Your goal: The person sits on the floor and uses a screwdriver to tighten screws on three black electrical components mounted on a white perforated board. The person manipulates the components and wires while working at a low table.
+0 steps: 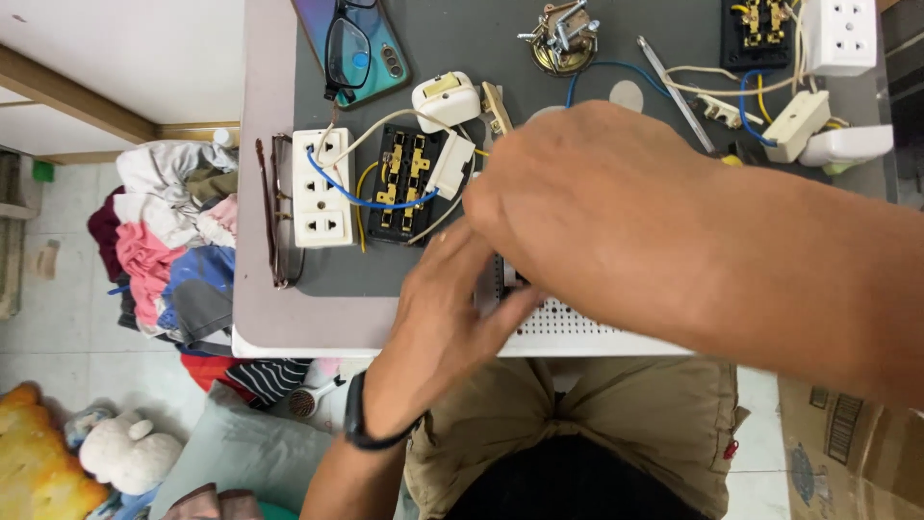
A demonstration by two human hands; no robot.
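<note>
Your two hands meet over a white perforated board (563, 323) that lies flat at the near edge of the table (265, 289). Its long axis runs from 9 o'clock to 3 o'clock along that edge, though most of it is hidden under your hands and right forearm, so you cannot tell which end is which.

Your left hand (448, 308) comes up from 6 o'clock, a black band on its wrist. Its fingers are curled loosely and the fingertips rest on the left end of the board, where a small dark part shows between the hands; whether they pinch it is hidden.

Your right hand (577, 197) reaches in from 3 o'clock, back of the hand upward, lying over the board's far side. Its fingers bend down out of sight, so you cannot tell what it grips, if anything.

At 10 o'clock from your hands sits a white socket strip (322, 188) with a blue wire, just beside an opened black socket base (409, 183) with brass contacts. A pair of glasses (277, 212) lies left of the strip. At 12 o'clock a phone (380, 48) carries a second pair of glasses.
</note>
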